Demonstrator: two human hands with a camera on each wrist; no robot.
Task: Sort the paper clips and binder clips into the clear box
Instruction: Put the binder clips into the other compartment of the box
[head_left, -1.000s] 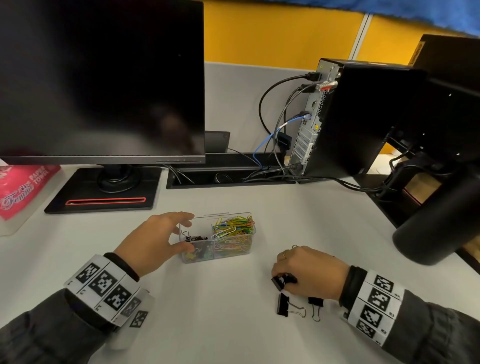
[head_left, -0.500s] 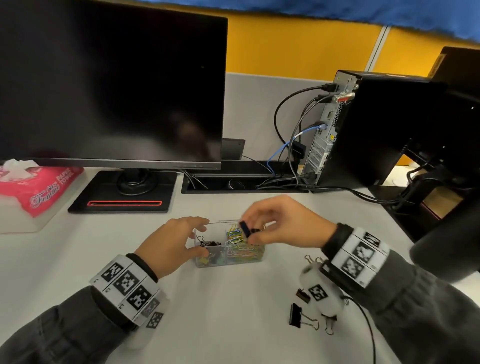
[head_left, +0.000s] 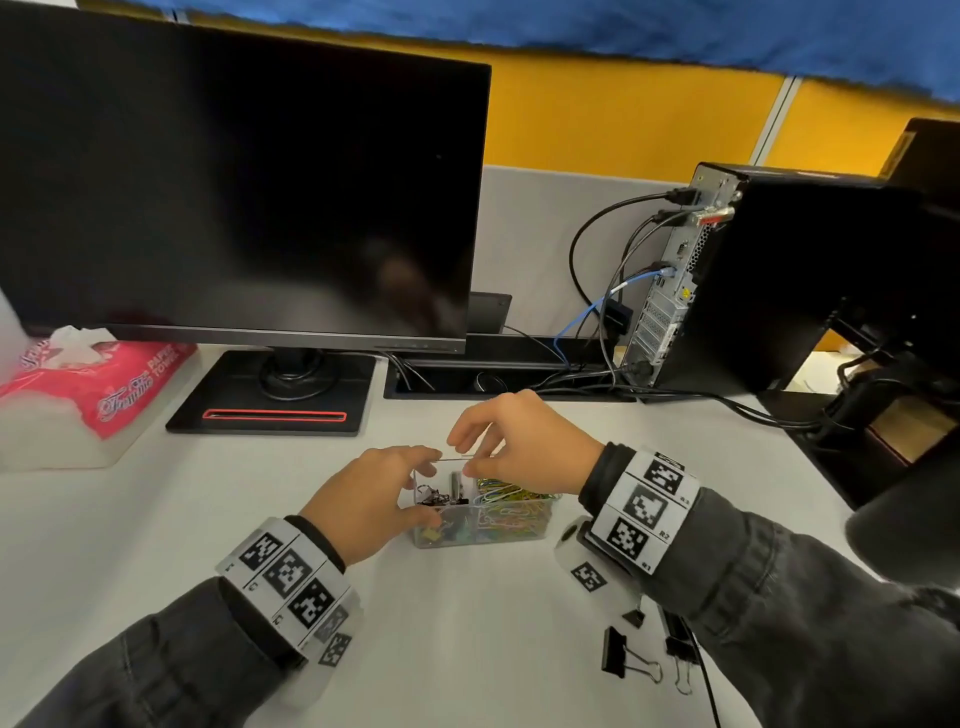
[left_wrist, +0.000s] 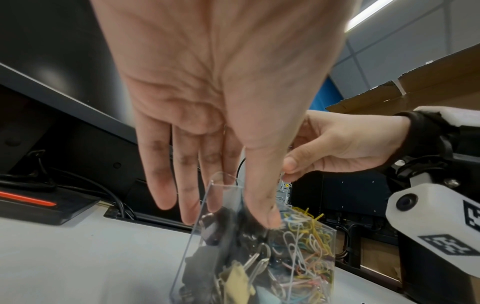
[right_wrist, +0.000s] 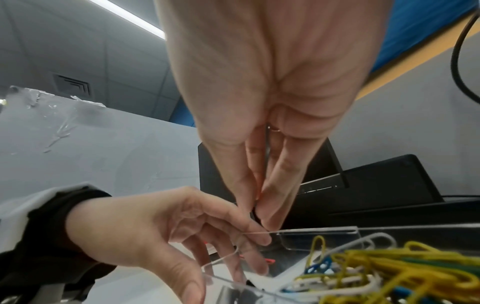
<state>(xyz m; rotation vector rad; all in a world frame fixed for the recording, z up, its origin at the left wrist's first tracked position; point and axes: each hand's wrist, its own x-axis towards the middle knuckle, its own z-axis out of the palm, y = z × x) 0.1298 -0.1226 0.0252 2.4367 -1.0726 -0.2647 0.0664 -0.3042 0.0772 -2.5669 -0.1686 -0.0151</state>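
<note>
The clear box (head_left: 483, 535) sits on the white desk (head_left: 156, 519) in front of the monitor (head_left: 234, 182); its left compartment holds binder clips (head_left: 441, 499), its right one coloured paper clips (head_left: 514, 506). The left hand (head_left: 369, 499) grips the box's left end, thumb on the near wall, fingers at the far rim; the right hand (head_left: 524, 447) hovers over the box, thumb and fingertips close together, and whether they pinch anything is hard to tell; two loose binder clips (head_left: 623, 657) lie near the right sleeve, a third mostly hidden beneath the wrist camera.
</note>
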